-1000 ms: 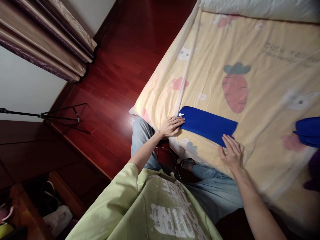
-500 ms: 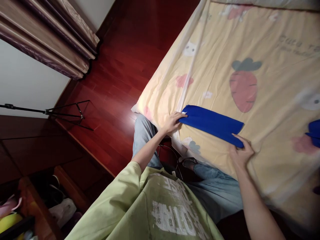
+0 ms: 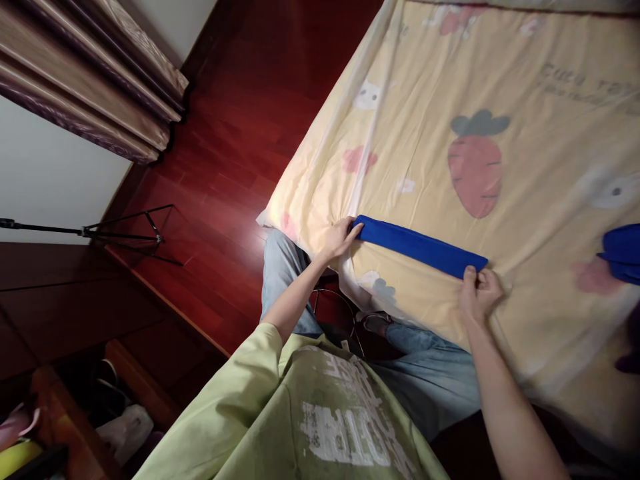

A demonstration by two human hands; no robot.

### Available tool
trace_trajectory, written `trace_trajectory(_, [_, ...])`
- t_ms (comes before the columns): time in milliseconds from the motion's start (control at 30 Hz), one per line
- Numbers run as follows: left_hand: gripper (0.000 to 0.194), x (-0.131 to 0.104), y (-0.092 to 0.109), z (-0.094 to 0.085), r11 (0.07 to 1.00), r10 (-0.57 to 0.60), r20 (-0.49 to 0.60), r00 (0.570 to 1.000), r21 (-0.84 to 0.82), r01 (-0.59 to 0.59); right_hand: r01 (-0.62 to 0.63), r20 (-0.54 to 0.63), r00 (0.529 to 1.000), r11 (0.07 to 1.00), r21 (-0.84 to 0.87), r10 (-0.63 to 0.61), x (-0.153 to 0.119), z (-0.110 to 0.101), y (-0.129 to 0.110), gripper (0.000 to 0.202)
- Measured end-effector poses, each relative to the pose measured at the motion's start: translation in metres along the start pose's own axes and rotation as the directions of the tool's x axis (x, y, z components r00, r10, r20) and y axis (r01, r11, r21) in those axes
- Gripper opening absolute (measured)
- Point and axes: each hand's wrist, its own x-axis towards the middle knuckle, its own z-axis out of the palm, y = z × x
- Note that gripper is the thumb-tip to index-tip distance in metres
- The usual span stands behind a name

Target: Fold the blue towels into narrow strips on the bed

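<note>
Near the middle of the frame, a blue cloth (image 3: 420, 245) lies folded into a long thin strip on the bed (image 3: 500, 80).

Left hand (image 3: 339, 238) pinches its left end and right hand (image 3: 477, 290) pinches its right end, both closed on it. It looks folded lengthwise already, but not yet end to end. More blue cloth (image 3: 623, 253) waits at the right edge.
</note>
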Motion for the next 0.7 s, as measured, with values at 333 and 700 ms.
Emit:
trace_trajectory(333, [0.042,0.022,0.008,0.002,0.979,-0.201,-0.018,0.979,0.040,0.202,0.009,-0.068,0.998,0.999,-0.051,-0.012,-0.002,0.006,-0.010,0.044])
trace_trajectory(700, [0.035,0.020,0.013,0.010,0.973,-0.220,-0.121,0.968,0.038,0.226,-0.015,-0.104,0.994,1.000,-0.013,0.014,-0.004,0.011,-0.015,0.038])
